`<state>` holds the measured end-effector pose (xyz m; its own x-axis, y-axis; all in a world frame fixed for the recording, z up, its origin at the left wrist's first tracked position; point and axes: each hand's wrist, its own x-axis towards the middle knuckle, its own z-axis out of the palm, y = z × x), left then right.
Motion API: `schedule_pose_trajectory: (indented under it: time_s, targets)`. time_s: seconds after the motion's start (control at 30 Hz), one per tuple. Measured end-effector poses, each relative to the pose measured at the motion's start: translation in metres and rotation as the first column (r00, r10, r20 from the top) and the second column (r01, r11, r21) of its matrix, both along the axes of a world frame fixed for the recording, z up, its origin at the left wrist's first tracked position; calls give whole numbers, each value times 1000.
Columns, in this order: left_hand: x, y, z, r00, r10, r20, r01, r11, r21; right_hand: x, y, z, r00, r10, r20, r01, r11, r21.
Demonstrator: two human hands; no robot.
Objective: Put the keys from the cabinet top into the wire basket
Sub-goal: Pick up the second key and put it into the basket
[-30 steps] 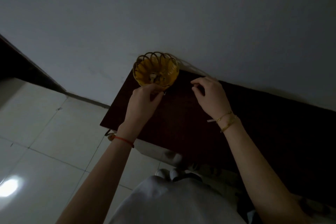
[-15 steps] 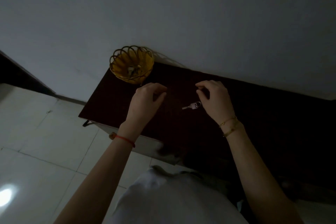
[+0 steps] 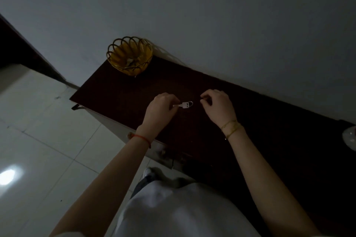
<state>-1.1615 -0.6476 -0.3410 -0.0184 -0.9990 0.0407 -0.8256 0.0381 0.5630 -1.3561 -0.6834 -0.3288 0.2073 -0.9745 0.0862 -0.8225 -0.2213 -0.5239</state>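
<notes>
Room: dim, a plain grey wall behind a dark cabinet top [image 3: 250,121], pale tiled floor [image 3: 38,140] to the left.
Wire basket [image 3: 129,56]: golden, at the cabinet's far left corner against the wall, with small metal pieces, likely keys, already inside.
Key [image 3: 184,104]: silvery, with a ring, flat on the cabinet top between the two hands, well apart from the basket.
Left hand [image 3: 159,107]: fingertips curled together onto the key's blade end, apparently pinching it for a lift towards the basket on that side.
Right hand [image 3: 217,106]: just beside the ring, fingers curled loosely; whether they hold anything I cannot tell.
White object [image 3: 349,137]: at the right edge, unidentifiable.
</notes>
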Motion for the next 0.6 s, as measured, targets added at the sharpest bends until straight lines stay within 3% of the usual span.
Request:
schedule_pose_trajectory:
  time_s: [0.3, 0.6]
  targets:
    - [-16, -22, -24, 989, 107, 99, -116, 989, 89, 15, -21, -21, 999, -42, -25, 45, 986, 158]
    - [-9, -29, -30, 991, 83, 109, -96, 988, 120, 37, -36, -29, 990, -111, -90, 134, 936, 325]
